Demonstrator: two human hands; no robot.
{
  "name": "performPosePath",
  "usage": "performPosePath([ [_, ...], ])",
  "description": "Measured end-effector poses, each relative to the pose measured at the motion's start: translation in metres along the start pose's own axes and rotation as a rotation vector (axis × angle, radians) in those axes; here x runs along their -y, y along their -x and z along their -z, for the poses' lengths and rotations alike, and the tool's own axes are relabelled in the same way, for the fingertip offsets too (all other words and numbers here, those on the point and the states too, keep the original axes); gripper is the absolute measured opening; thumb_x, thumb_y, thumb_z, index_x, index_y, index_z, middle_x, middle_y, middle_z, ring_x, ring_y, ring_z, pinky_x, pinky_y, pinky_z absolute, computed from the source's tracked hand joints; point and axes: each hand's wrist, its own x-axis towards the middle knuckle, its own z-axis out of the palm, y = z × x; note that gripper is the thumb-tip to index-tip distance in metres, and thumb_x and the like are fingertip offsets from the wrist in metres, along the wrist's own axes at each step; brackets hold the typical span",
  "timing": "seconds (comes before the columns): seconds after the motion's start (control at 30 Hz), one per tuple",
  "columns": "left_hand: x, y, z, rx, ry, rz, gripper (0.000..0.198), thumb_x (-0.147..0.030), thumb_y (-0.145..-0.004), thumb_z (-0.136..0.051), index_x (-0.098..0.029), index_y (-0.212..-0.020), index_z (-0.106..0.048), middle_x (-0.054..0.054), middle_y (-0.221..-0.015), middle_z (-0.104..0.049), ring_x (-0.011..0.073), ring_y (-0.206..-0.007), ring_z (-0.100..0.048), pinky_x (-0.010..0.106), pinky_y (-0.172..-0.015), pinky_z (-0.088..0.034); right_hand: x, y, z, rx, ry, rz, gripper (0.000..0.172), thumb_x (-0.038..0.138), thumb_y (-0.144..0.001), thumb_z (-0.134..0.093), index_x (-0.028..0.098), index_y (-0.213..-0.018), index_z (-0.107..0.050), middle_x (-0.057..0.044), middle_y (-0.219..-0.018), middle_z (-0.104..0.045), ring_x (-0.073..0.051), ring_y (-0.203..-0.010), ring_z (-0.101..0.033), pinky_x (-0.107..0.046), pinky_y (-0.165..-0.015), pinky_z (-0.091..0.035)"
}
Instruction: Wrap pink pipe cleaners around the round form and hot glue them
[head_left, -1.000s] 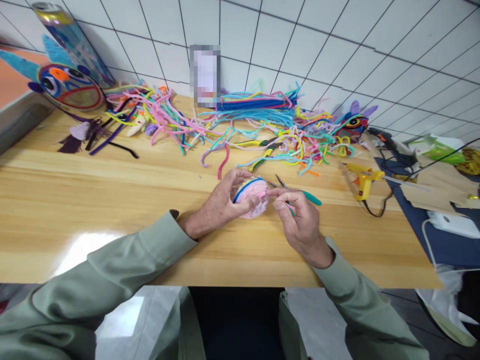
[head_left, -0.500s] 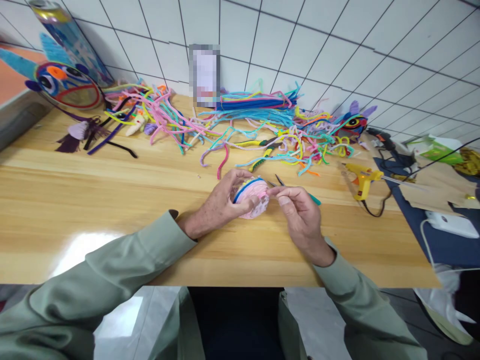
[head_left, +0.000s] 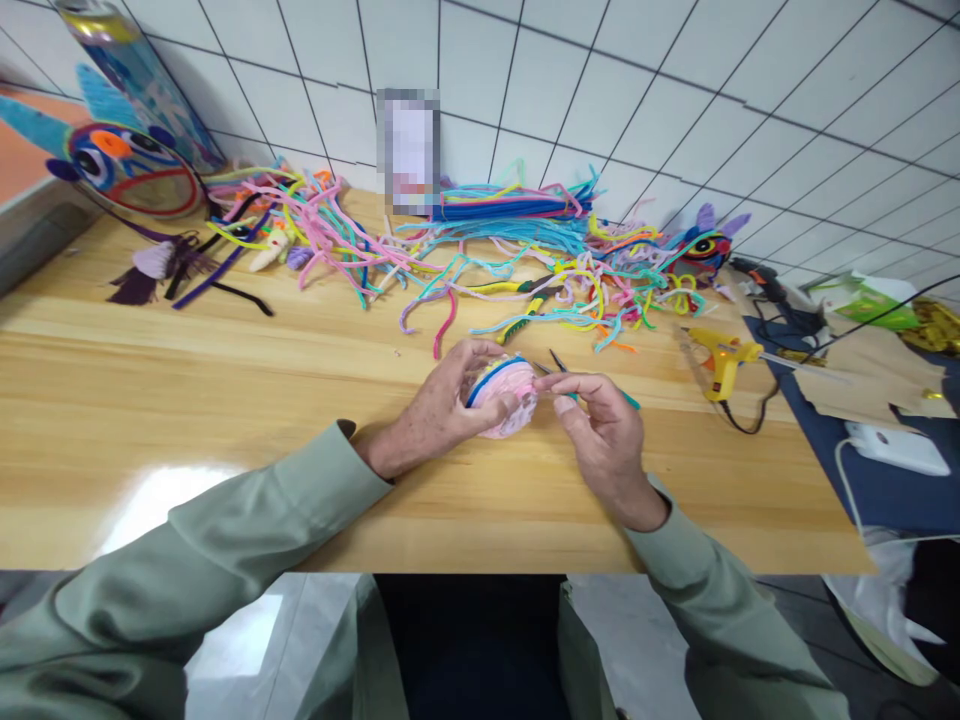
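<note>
My left hand (head_left: 457, 392) is wrapped round a small rounded pink pipe-cleaner piece (head_left: 504, 402) with a blue band along its upper side. The thumb lies across its front, and the piece is held just above the wooden table. From the right comes my right hand (head_left: 606, 435), its index fingertip touching the right side of the pink piece. The thumb stands apart from that finger, and the other fingers are partly hidden. Under the right hand lies a tool with teal handles (head_left: 631, 400) and dark pointed tips; the hand covers its middle.
Loose coloured pipe cleaners (head_left: 330, 225) spread along the wall, with a blue bundle (head_left: 510, 206) among them. Yellow-green pliers (head_left: 525, 315) lie before these. A yellow glue gun (head_left: 724, 362) stands at right. Decorated masks (head_left: 135, 165) and a tall can (head_left: 142, 80) are at left.
My right thumb has drawn slightly away from the index finger, leaving a wider gap. My left hand keeps the pink piece in the same place.
</note>
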Motion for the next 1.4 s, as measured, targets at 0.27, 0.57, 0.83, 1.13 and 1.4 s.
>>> performPosePath([
  [0.27,0.005,0.0009,-0.0015,-0.014,-0.012,-0.011,0.055,-0.043,-0.092,-0.083,-0.024,-0.136,-0.056,0.013,-0.142,-0.065,0.0299,-0.134,-0.068,0.047,-0.114,-0.059,-0.0008,-0.0008,-0.0021,-0.003,-0.036,0.006,0.003,0.028,-0.105,-0.073,0.028,-0.102,-0.072,-0.003,-0.107,-0.087,-0.022,-0.105,-0.084,-0.04,-0.096,-0.067],
  [0.57,0.0067,0.0011,-0.0011,-0.009,-0.023,-0.026,0.055,-0.045,-0.093,-0.082,-0.025,-0.137,-0.055,0.013,-0.142,-0.065,0.0295,-0.134,-0.067,0.047,-0.114,-0.058,0.0019,0.0002,-0.0028,-0.009,-0.022,-0.019,0.008,0.031,-0.103,-0.077,0.028,-0.1,-0.071,-0.005,-0.109,-0.088,-0.022,-0.105,-0.084,-0.042,-0.098,-0.067],
  [0.83,0.0058,0.0002,-0.0006,0.0,-0.065,-0.053,0.052,-0.038,-0.094,-0.081,-0.025,-0.137,-0.056,0.013,-0.14,-0.065,0.0282,-0.131,-0.068,0.046,-0.113,-0.059,0.0016,0.0004,-0.0042,-0.035,-0.034,-0.034,0.009,0.032,-0.101,-0.08,0.029,-0.101,-0.072,-0.004,-0.109,-0.088,-0.023,-0.106,-0.084,-0.045,-0.101,-0.068],
  [1.13,0.0046,0.0002,-0.0014,-0.008,-0.063,-0.066,0.052,-0.039,-0.093,-0.083,-0.024,-0.136,-0.057,0.012,-0.138,-0.067,0.0273,-0.13,-0.07,0.044,-0.111,-0.062,-0.0011,-0.001,-0.0012,-0.023,-0.045,-0.019,0.006,0.033,-0.104,-0.075,0.029,-0.107,-0.074,-0.005,-0.113,-0.087,-0.023,-0.11,-0.083,-0.044,-0.102,-0.066],
  [1.4,0.0045,0.0014,-0.002,-0.012,-0.081,-0.064,0.054,-0.046,-0.095,-0.082,-0.023,-0.137,-0.057,0.013,-0.138,-0.066,0.0285,-0.13,-0.069,0.045,-0.111,-0.061,-0.0008,-0.0017,-0.0001,-0.028,0.017,0.022,0.006,0.035,-0.106,-0.072,0.029,-0.104,-0.074,-0.004,-0.112,-0.086,-0.024,-0.109,-0.082,-0.045,-0.099,-0.066],
])
